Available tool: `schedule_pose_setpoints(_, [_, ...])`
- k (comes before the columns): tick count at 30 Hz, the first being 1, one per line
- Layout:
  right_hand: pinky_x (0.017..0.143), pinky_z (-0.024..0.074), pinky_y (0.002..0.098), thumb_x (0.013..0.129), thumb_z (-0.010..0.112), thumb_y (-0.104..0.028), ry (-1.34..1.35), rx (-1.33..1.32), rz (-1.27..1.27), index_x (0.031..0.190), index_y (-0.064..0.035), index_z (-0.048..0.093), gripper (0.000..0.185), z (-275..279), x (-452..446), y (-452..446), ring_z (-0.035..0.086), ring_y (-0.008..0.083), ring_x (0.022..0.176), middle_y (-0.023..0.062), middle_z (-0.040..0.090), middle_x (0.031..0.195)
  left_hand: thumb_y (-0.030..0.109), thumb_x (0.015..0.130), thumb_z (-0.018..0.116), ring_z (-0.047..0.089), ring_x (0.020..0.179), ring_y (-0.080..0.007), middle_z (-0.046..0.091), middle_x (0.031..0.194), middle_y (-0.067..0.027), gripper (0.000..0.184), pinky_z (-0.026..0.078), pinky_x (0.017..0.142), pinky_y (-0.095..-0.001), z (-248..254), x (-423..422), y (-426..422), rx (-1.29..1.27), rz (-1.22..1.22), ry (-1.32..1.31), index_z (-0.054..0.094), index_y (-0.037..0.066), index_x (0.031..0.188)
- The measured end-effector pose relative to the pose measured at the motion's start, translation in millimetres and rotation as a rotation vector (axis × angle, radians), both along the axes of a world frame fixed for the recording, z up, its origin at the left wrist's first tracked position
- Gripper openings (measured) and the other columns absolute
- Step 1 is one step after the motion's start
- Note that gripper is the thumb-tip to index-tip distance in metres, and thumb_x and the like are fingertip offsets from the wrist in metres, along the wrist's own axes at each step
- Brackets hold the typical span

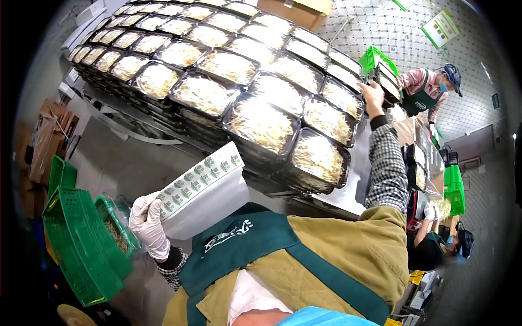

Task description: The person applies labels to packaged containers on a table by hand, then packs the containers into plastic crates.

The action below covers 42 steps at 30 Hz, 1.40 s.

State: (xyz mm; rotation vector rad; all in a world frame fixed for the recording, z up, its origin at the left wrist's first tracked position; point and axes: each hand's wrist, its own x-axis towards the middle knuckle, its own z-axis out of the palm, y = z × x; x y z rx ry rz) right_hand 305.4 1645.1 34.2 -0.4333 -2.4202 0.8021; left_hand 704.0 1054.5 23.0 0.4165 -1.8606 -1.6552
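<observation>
Table (353, 187) bears trays (252, 145) of strands (317, 157); left hand (149, 224) pinches labels (200, 180), right hand's (373, 96) grip unclear.

Green crates (81, 244) sit lower L, cardbd box (296, 12) top ctr, grn/wht poster (441, 29) upper R, co-worker (416, 80) w/ dk apron (421, 102) below it.

Illegible print on labels (199, 182), apron (267, 237)

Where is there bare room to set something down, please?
The silver metal table has a bare strip between the black plastic food trays and the black-and-white checked right sleeve. Grey floor lies open between that table and the green plastic crates. Trays crowd most of the table.
</observation>
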Motion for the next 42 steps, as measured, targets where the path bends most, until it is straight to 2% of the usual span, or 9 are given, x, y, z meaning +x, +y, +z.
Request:
schedule_pose_setpoints(14, [0.083, 0.0473, 0.0398, 0.070, 0.064, -0.023, 0.041, 0.521, 0.056, 0.118, -0.0065, 0.050, 0.053, -30.5, -54.5, -30.1, 0.062, 0.0358, 0.090, 0.0186, 0.065, 0.096, 0.004, 0.077, 0.071, 0.052, 0.071, -0.0075, 0.062, 0.081, -0.0019, 0.013, 0.041, 0.065, -0.0190, 0.9, 27.7, 9.8, -0.032, 0.220, -0.017, 0.064, -0.003, 0.086])
schedule_pose_setpoints(23, [0.081, 0.0474, 0.0338, 0.069, 0.074, -0.036, -0.083, -0.069, -0.150, 0.091, -0.0042, 0.072, 0.039, -10.5, -158.7, -4.1, 0.064, 0.0260, 0.091, 0.0148, 0.068, 0.097, 0.004, 0.080, 0.068, 0.045, 0.066, -0.0038, 0.056, 0.077, 0.0027, 0.008, 0.036, 0.060, -0.0172, 11.7, 20.0, 16.4, -0.124, 0.325, -0.148, 0.064, -0.001, 0.085])
schedule_pose_setpoints(28, [0.081, 0.0486, 0.0416, 0.071, 0.053, -0.026, -0.209, 0.330, -0.222, 0.089, -0.0049, 0.069, 0.032, -31.4, -171.2, -12.3, 0.062, 0.0368, 0.093, 0.0211, 0.065, 0.096, 0.003, 0.081, 0.067, 0.052, 0.072, -0.0082, 0.060, 0.080, -0.0019, 0.008, 0.043, 0.067, -0.0209, 17.2, 18.4, 11.6, -0.155, 0.342, -0.214, 0.063, -0.003, 0.084])
schedule_pose_setpoints(30, [0.086, 0.0480, 0.0449, 0.074, 0.057, -0.036, -0.299, 0.427, -0.098, 0.108, -0.0062, 0.064, 0.046, -35.4, -174.6, 6.6, 0.058, 0.0385, 0.103, 0.0221, 0.061, 0.110, -0.007, 0.078, 0.060, 0.058, 0.076, -0.0126, 0.063, 0.083, -0.0066, 0.006, 0.046, 0.071, -0.0237, 23.9, 8.7, 12.9, -0.114, 0.364, -0.297, 0.063, -0.004, 0.083])
schedule_pose_setpoints(33, [0.065, 0.0463, 0.0495, 0.076, 0.054, -0.027, -0.258, 0.754, 0.245, 0.088, 0.0015, 0.057, 0.032, -80.3, -230.4, 101.7, 0.059, 0.0419, 0.077, 0.0290, 0.059, 0.084, -0.007, 0.077, 0.062, 0.061, 0.074, -0.0131, 0.066, 0.080, -0.0070, 0.011, 0.047, 0.069, -0.0241, 42.1, -8.0, 15.0, -0.198, 0.300, -0.295, 0.066, -0.003, 0.086])
schedule_pose_setpoints(34, [0.061, 0.0453, 0.0482, 0.077, 0.053, -0.024, -0.126, 0.533, 0.285, 0.086, 0.0009, 0.055, 0.026, -76.4, -225.0, 102.4, 0.059, 0.0407, 0.070, 0.0270, 0.059, 0.078, -0.005, 0.077, 0.064, 0.062, 0.074, -0.0134, 0.067, 0.081, -0.0078, 0.010, 0.048, 0.068, -0.0240, 45.8, -10.2, 8.1, -0.236, 0.223, -0.233, 0.066, -0.003, 0.087])
schedule_pose_setpoints(36, [0.067, 0.0467, 0.0482, 0.077, 0.055, -0.025, 0.107, 0.661, 0.286, 0.088, 0.0003, 0.057, 0.027, -88.9, -253.0, 124.9, 0.059, 0.0386, 0.074, 0.0226, 0.061, 0.079, -0.003, 0.077, 0.067, 0.061, 0.070, -0.0122, 0.066, 0.079, -0.0078, 0.009, 0.048, 0.063, -0.0227, 29.4, -7.5, -9.4, -0.244, 0.164, -0.107, 0.066, -0.003, 0.086])
schedule_pose_setpoints(38, [0.086, 0.0448, 0.0382, 0.082, 0.057, -0.026, -0.258, 0.605, 0.050, 0.109, -0.0020, 0.061, 0.036, -31.0, -239.1, 43.7, 0.059, 0.0276, 0.100, 0.0148, 0.063, 0.107, 0.002, 0.077, 0.069, 0.066, 0.074, -0.0155, 0.068, 0.081, -0.0090, 0.011, 0.051, 0.065, -0.0251, 27.6, -7.1, -24.0, -0.388, 0.207, -0.105, 0.066, -0.001, 0.087])
schedule_pose_setpoints(42, [0.087, 0.0439, 0.0326, 0.091, 0.055, -0.034, 0.231, 0.179, 0.599, 0.114, 0.0010, 0.057, 0.042, 35.6, -182.8, -156.7, 0.057, 0.0227, 0.097, 0.0125, 0.062, 0.108, 0.007, 0.078, 0.070, 0.065, 0.074, -0.0161, 0.067, 0.083, -0.0067, 0.013, 0.051, 0.065, -0.0248, 22.3, -14.5, -46.1, -0.257, 0.123, -0.106, 0.065, 0.000, 0.087])
